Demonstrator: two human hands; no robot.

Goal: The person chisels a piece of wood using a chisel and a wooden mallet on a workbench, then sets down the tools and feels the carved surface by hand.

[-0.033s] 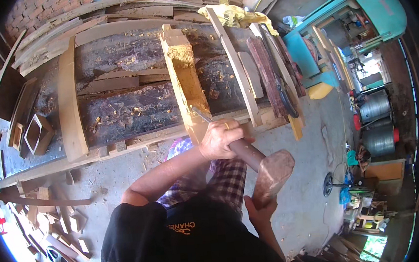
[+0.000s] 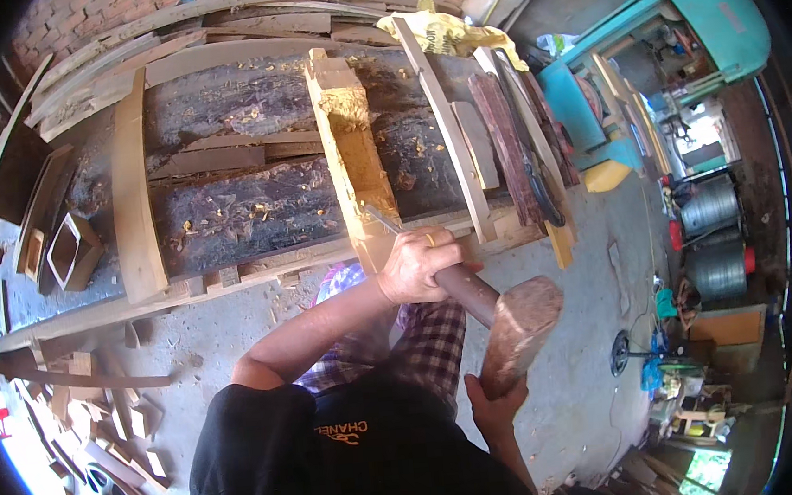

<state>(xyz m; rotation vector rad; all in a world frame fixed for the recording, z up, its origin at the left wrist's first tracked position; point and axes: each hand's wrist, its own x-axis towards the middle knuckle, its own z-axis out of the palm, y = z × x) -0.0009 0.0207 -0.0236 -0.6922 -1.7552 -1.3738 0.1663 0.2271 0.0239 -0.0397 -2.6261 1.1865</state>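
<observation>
My left hand (image 2: 419, 264) is closed round a chisel, whose thick brown handle (image 2: 467, 292) slants down to the right. The thin metal blade (image 2: 383, 219) rests on the near part of a pale yellow timber (image 2: 372, 240). A long hollow with rough, freshly cut sides runs along that timber's top. In my right hand (image 2: 498, 412) is a heavy wooden mallet (image 2: 521, 326), gripped at its lower end. Its broad worn head is beside the butt of the chisel handle; I cannot tell whether they touch.
Chips litter the dark workbench (image 2: 253, 203). A pale board (image 2: 134, 194) and a small open wooden frame (image 2: 73, 252) lie left. Right are wooden strips (image 2: 447, 132) and a handsaw (image 2: 535, 157). Beyond stands a turquoise machine (image 2: 722, 22). Offcuts (image 2: 83, 402) cover the floor at left.
The mallet head has shifted slightly to the right and up, with my right hand moving a little along. My left hand and the chisel have stayed in place.
</observation>
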